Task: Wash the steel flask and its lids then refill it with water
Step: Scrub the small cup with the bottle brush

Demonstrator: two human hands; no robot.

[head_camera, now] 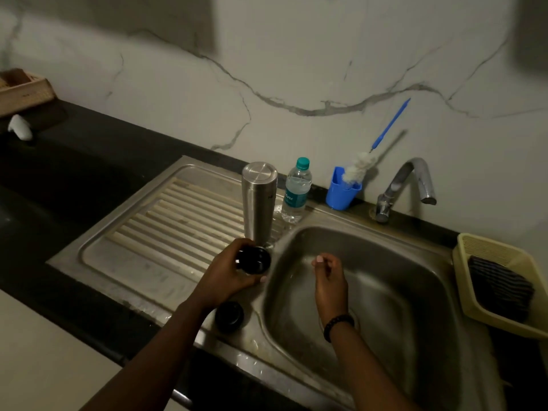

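You're prob. in the lid part of the wash: your left hand (228, 277) has its fingers curled round a black lid (253, 260), round and glossy like plastic, held w/ its hollow side tipped toward the basin, right at the edge of the sink (415, 280). Your right hand (329, 277) hangs over the basin w/ fingers loosely bent, holding nothing as far as I can tell. The steel flask (259, 203) stands just beyond your left hand on the ribbed drainboard (166, 221), a brushed-metal cylinder, seemingly upside down w/ flat base up. A second black lid (229, 317) sits below your left wrist, on the sink rim. The tap (406, 188) is up and right of your right hand, no water running. Next move, I'd judge: get water on the lid, so right hand goes to the tap. Bottle brush (358, 170), fluffy white head, thin blue handle, leans in a blue cup (341, 191) past the plastic water bottle (296, 191).
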